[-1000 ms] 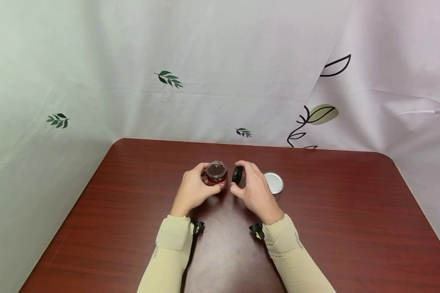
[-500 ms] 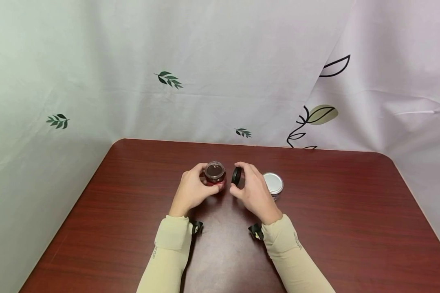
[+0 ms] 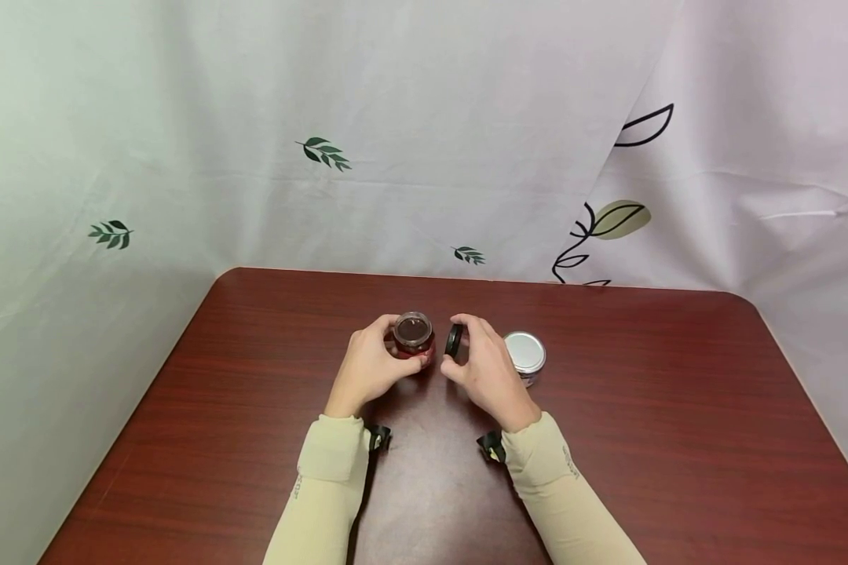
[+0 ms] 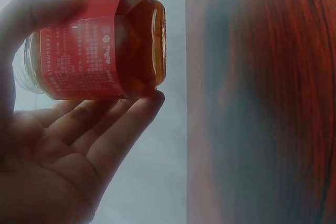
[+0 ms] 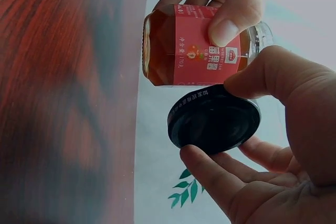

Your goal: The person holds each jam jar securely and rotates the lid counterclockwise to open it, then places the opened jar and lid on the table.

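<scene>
In the head view my left hand (image 3: pixel 367 365) grips an open glass jam jar (image 3: pixel 414 339) upright, its mouth uncovered and dark jam inside. The left wrist view shows the jar's red strawberry label (image 4: pixel 84 51), with the thumb on one side and fingers on the other. Just right of the jar, my right hand (image 3: pixel 493 373) pinches a black lid (image 3: pixel 454 340) by its edge, turned on its side. In the right wrist view the lid's hollow inside (image 5: pixel 218 124) shows, and its rim overlaps the jar. The jar is held close over the table.
A round container with a silver top (image 3: pixel 525 353) stands right behind the right hand, partly covered by it. The reddish-brown wooden table (image 3: pixel 650 424) reaches back to a white cloth backdrop (image 3: pixel 410 102) with leaf prints.
Both hands keep their grips. Jar and lid have shifted very slightly left in the head view, and the lid shows a little more edge-on.
</scene>
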A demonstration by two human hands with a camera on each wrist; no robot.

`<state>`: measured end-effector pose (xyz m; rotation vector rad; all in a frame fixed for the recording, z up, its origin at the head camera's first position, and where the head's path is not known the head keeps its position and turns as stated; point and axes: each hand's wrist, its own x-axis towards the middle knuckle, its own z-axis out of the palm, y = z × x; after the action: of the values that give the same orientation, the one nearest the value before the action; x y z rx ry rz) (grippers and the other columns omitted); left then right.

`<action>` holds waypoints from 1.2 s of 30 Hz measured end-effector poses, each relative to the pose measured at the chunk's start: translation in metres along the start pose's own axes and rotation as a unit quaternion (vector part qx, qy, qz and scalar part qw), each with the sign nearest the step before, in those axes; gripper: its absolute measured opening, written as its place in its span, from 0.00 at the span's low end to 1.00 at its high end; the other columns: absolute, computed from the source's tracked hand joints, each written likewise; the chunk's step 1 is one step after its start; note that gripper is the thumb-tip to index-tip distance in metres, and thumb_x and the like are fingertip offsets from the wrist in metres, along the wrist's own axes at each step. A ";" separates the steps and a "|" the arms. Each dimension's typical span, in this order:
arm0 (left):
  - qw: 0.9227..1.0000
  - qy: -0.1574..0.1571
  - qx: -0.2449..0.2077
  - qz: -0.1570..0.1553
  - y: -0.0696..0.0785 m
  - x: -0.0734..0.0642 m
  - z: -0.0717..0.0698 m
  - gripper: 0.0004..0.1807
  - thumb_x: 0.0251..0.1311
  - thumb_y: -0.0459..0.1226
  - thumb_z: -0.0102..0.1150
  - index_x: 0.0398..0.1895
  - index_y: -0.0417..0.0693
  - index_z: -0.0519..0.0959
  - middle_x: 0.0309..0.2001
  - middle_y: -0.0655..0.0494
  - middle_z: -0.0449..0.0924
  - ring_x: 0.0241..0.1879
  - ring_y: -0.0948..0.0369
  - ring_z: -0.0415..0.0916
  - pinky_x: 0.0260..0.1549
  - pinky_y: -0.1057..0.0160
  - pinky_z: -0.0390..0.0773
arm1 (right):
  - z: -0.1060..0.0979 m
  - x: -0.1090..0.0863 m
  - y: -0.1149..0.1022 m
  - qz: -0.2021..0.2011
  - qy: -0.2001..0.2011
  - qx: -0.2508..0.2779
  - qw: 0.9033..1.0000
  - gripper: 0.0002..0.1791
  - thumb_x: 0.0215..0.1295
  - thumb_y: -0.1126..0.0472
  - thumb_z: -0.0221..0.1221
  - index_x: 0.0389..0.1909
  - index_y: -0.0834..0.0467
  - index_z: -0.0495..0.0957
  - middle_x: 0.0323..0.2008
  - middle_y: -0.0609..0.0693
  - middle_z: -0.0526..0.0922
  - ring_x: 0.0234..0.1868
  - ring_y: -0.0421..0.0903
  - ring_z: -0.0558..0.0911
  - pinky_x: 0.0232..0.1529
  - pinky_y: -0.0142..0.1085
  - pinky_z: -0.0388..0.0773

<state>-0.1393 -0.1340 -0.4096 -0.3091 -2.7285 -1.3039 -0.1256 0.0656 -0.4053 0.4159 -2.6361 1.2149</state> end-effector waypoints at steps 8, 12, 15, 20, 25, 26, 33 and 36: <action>1.000 -0.003 0.010 0.006 -0.002 0.001 0.001 0.32 0.44 0.42 0.78 0.54 0.44 0.79 0.43 0.54 0.85 0.40 0.61 0.82 0.42 0.55 0.80 | 0.002 0.000 0.000 0.007 -0.009 0.009 1.000 0.31 0.49 0.70 0.68 0.58 0.67 0.72 0.52 0.62 0.78 0.48 0.53 0.86 0.49 0.42 0.81; 1.000 -0.005 0.011 0.009 -0.002 0.001 0.002 0.32 0.44 0.42 0.78 0.54 0.44 0.79 0.44 0.54 0.85 0.40 0.61 0.82 0.42 0.55 0.80 | 0.002 0.001 0.000 0.011 -0.016 0.001 1.000 0.32 0.50 0.69 0.67 0.59 0.68 0.73 0.53 0.63 0.78 0.48 0.53 0.86 0.49 0.41 0.81; 1.000 -0.006 0.011 0.008 -0.001 0.001 0.002 0.31 0.44 0.42 0.78 0.54 0.44 0.79 0.44 0.55 0.85 0.40 0.61 0.82 0.42 0.55 0.80 | 0.003 0.001 0.001 0.012 -0.017 -0.007 1.000 0.32 0.50 0.69 0.67 0.60 0.69 0.73 0.53 0.63 0.78 0.48 0.52 0.86 0.49 0.41 0.80; 1.000 -0.010 0.010 0.007 -0.001 0.001 0.003 0.32 0.45 0.42 0.78 0.55 0.43 0.79 0.44 0.54 0.85 0.40 0.61 0.82 0.41 0.55 0.81 | 0.004 0.001 0.002 0.016 -0.019 -0.018 1.000 0.32 0.50 0.68 0.68 0.59 0.69 0.74 0.53 0.62 0.78 0.49 0.52 0.85 0.49 0.42 0.80; 1.000 -0.014 0.015 0.004 -0.001 0.001 0.004 0.32 0.45 0.43 0.78 0.55 0.43 0.79 0.44 0.54 0.85 0.40 0.61 0.82 0.41 0.55 0.81 | 0.004 0.001 0.002 0.018 -0.020 -0.023 0.999 0.31 0.50 0.69 0.68 0.59 0.68 0.74 0.53 0.62 0.78 0.49 0.52 0.85 0.50 0.43 0.80; 1.000 -0.014 0.016 0.004 -0.001 0.001 0.004 0.32 0.45 0.43 0.78 0.55 0.43 0.79 0.44 0.54 0.85 0.40 0.61 0.82 0.41 0.55 0.80 | 0.004 0.001 0.002 0.019 -0.021 -0.023 0.999 0.31 0.50 0.69 0.68 0.59 0.68 0.74 0.53 0.62 0.78 0.49 0.52 0.85 0.50 0.43 0.80; 1.000 -0.013 0.015 0.003 -0.002 0.001 0.004 0.32 0.45 0.44 0.78 0.55 0.44 0.79 0.44 0.55 0.85 0.41 0.61 0.82 0.42 0.55 0.80 | 0.005 0.000 0.002 0.022 -0.025 -0.030 0.999 0.31 0.48 0.69 0.66 0.58 0.68 0.74 0.50 0.62 0.79 0.47 0.52 0.84 0.49 0.43 0.79; 1.000 -0.015 0.015 -0.002 -0.002 0.001 0.004 0.32 0.45 0.44 0.78 0.55 0.44 0.79 0.44 0.56 0.85 0.40 0.61 0.82 0.42 0.55 0.80 | 0.005 0.000 0.002 0.027 -0.033 -0.032 0.999 0.31 0.48 0.69 0.66 0.58 0.69 0.74 0.49 0.61 0.79 0.46 0.52 0.83 0.48 0.44 0.79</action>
<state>-0.1404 -0.1318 -0.4135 -0.3247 -2.7713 -1.2693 -0.1270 0.0633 -0.4098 0.3820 -2.7506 1.1475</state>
